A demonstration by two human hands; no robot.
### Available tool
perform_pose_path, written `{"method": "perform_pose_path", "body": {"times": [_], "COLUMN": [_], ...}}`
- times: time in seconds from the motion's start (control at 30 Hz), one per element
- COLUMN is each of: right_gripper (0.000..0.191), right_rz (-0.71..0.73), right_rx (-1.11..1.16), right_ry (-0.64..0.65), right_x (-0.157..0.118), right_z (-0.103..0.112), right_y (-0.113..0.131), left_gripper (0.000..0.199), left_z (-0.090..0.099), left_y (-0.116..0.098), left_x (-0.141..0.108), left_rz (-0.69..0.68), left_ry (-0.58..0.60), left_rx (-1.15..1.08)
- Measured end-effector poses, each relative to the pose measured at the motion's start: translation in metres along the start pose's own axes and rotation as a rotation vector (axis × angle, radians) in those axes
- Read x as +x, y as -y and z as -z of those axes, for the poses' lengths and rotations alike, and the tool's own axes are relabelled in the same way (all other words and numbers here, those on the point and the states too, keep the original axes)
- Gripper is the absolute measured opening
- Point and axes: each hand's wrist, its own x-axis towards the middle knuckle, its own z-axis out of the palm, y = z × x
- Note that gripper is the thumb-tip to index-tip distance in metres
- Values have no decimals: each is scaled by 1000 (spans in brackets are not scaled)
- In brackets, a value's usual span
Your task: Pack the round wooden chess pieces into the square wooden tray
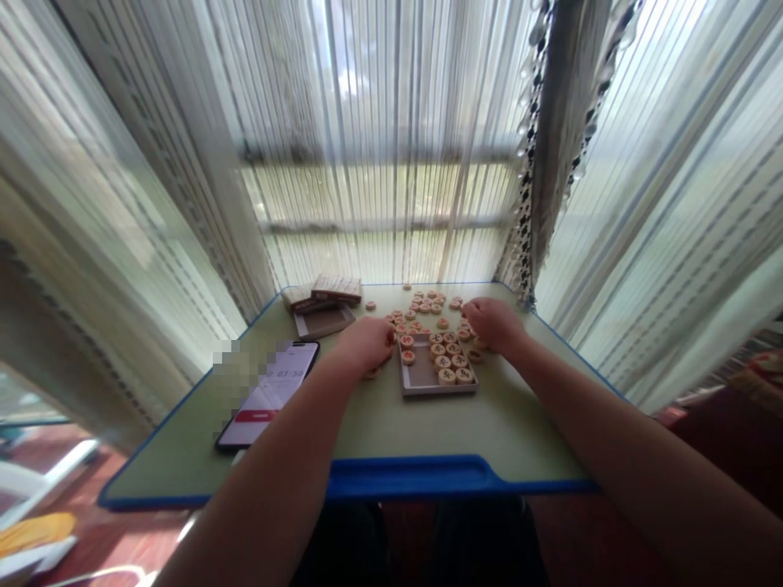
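An open shallow tray point(422, 378) lies flat near the middle of the green table point(519, 428), its near wall roughly parallel to the table's blue-trimmed near edge. Foreshortening makes it hard to say which of its sides is longer. Along its right wall, dark-inked xiangqi pieces point(444, 361) lie face up in two columns, the line of the columns running from the tray's near right corner toward its far wall. Two red-inked xiangqi pieces point(408, 357) lie one behind the other along the left wall, by the far left corner.

The left hand point(369, 341) is just beside the tray's left wall, fingers curled downward among loose pieces; the right hand point(488, 319) is beyond the far right corner, fingers bent in above more pieces. Whether either set of fingers grips a piece, I cannot tell. Other loose xiangqi pieces point(425, 308) are scattered between the tray and the table's far edge. Toward the far left corner, flat boxes point(336, 289) lie behind a second shallow tray point(323, 321). A phone point(287, 377) lies near the left edge, its long axis slanting from near left to far right.
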Motion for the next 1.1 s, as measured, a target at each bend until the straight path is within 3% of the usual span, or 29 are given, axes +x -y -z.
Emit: {"method": "perform_pose_path", "body": {"times": [0.23,0.5,0.57,0.73,0.8,0.93,1.1], "right_gripper": [45,41,39,32,30,29,31], "right_rz": [-1,-136,-99,190,240,262,210], "right_rx": [13,65,72,166,197,194,225], "right_ry": [-36,-150,-140,-68,-44,-77,-216], "right_x": [2,9,10,4,1,-1,-2], "right_z": [-5,-3,-4,-11,-12,-12,-14], "right_y": [-4,-20,-21,-16,-12,-10,-11], "left_gripper": [27,28,28,29,29,31,31], "left_z": [5,2,1,0,-3,-11,-17], "left_y": [-3,0,1,3,3,2,1], "left_x": [-2,2,3,3,5,9,12], "left_rz": [49,54,45,61,73,111,125], "left_ry": [-25,22,31,-8,-52,-170,-211], "left_rx": [-50,-42,-49,-62,-54,-30,-56]}}
